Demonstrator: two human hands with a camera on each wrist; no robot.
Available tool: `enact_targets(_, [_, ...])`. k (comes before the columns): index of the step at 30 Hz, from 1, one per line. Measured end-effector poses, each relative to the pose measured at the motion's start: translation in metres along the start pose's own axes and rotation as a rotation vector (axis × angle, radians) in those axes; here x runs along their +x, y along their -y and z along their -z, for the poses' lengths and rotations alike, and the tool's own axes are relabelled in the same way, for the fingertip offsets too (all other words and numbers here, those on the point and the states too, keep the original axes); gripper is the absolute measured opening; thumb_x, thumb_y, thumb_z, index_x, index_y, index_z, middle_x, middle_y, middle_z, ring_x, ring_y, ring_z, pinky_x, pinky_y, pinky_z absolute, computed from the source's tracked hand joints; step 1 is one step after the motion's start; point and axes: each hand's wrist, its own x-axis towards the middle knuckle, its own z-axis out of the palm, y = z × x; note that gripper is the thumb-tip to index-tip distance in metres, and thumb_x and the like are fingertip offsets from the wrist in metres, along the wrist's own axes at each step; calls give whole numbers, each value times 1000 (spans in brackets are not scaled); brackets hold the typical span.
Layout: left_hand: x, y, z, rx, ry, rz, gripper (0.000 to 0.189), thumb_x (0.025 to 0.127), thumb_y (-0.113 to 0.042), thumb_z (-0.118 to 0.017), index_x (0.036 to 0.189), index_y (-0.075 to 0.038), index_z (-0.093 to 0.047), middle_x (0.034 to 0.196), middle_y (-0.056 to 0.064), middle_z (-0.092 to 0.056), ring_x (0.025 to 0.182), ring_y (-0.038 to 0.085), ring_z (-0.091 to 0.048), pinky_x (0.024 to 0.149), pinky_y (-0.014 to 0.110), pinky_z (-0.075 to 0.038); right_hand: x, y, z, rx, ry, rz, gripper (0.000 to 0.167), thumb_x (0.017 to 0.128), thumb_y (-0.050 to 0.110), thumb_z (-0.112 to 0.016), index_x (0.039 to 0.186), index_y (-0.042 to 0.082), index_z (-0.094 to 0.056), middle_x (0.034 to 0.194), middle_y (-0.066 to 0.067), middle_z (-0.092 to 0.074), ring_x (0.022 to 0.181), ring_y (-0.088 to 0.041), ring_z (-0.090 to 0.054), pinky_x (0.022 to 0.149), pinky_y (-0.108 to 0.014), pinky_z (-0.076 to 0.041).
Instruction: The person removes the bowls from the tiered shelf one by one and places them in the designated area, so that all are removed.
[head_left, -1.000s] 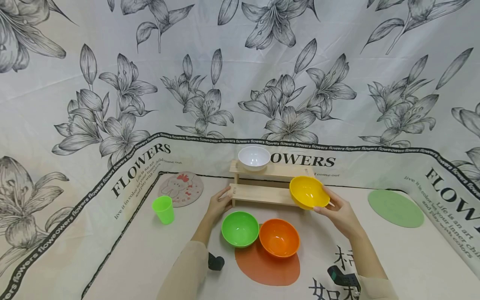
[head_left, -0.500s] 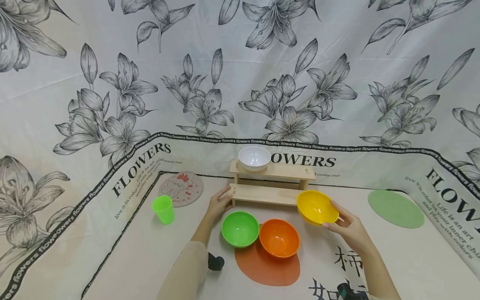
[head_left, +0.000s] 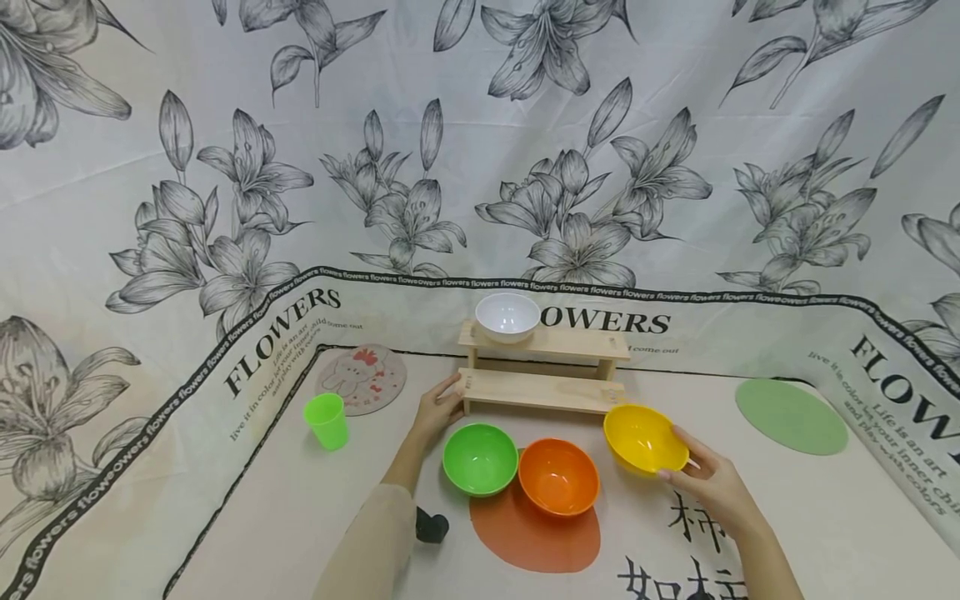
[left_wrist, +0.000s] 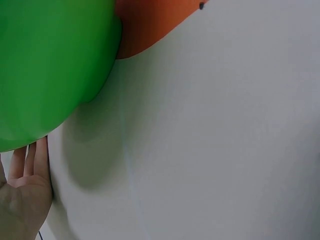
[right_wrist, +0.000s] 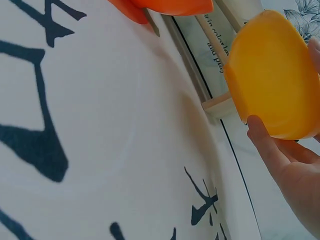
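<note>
While left hand (head_left: 438, 412) touches wooden rack (head_left: 543, 392), likely bracing it (grip unclear), right hand (head_left: 716, 490) pinches yellow bowl (head_left: 645, 442), near side.

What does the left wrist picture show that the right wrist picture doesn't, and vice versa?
Only the left wrist view: the green bowl and the left hand. Only the right wrist view: the right hand holding the yellow bowl, part of the orange bowl, the wooden stand and large black characters. Both: the pale tabletop and the orange mat.
</note>
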Motion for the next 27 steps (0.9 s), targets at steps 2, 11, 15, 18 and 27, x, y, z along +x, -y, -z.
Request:
enact_targets(2, [0,0,0,0,2,-4,46,95,-17,-58,139,-13,-47,132,26,-50,117,35,-55,87,36,-56,-3,-4,0,21,4,-11,81,88,12,-66,148,-4,-13,152,-29,-7,134,-48,-23,87,-4,-44])
enact_targets(11, [1,0,0,-12,7,6,46,95,-16,-57,140,-15,-46,133,24,-50,118,34,-54,88,35,-55,-9,-14,-5,58,8,-14,81,87,8,-66,146,-7,-14,150,-33,-6,121,-1,-47,88,-5,-44])
enact_targets(15, [0,0,0,-14,10,7,46,95,-15,-56,140,-15,-46,133,24,-50,117,35,-54,89,35,-55,-12,-14,-7,-4,5,-72,84,86,16,-69,148,-4,-15,152,-30,-8,135,-45,-23,88,-2,-41])
enact_targets(18, [0,1,0,-8,11,2,46,95,-16,-56,140,-15,-46,133,24,-50,117,35,-55,88,35,-55,-13,-15,-9,5,8,-85,84,86,14,-68,148,-5,-14,152,-30,-7,134,-48,-20,88,-3,-41])
enact_targets(27, [1,1,0,13,0,-5,46,95,-18,-57,139,-15,-47,132,25,-51,117,35,-54,87,34,-56,-14,-17,-13,-70,3,-138,84,86,17,-69,148,-4,-15,152,-30,-10,134,-48,-22,89,-4,-42])
